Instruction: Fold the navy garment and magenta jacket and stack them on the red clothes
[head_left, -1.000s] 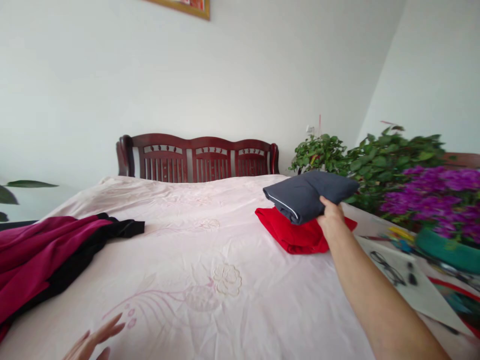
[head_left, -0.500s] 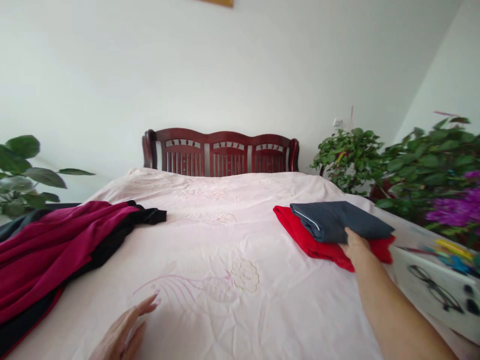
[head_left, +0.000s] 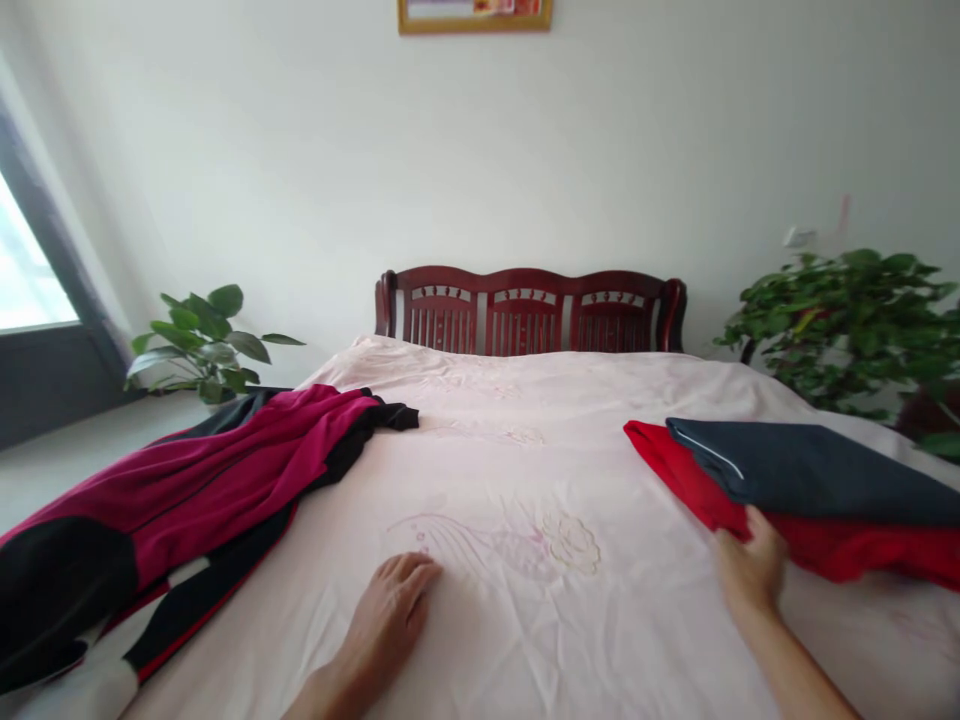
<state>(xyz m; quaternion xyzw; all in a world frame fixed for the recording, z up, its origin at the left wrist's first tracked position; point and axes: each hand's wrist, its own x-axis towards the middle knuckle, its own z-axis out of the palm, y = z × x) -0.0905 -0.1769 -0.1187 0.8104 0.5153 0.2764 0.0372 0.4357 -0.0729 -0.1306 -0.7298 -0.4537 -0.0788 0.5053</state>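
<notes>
On the right of the bed lies a neatly folded dark blue-grey garment (head_left: 817,465) with a thin white stripe, on top of a folded red garment (head_left: 844,550). My right hand (head_left: 754,565) is at the near edge of this stack, its fingertips slightly apart against the red cloth, gripping nothing that I can see. Resting flat on the pale pink bedspread (head_left: 495,640), left of the embroidered flower, is my left hand (head_left: 394,605), with nothing in it. A magenta and black jacket (head_left: 225,470) lies spread out at the left, over other dark clothing.
A dark red wooden headboard (head_left: 525,310) stands against the far wall. Potted plants grow at the left (head_left: 202,340) and right (head_left: 840,320) of the bed. A framed picture (head_left: 476,22) hangs above.
My view has turned left. My right hand has moved from the dark blue-grey garment down to the red one's near edge. My left hand has come forward and settled on the bedspread.
</notes>
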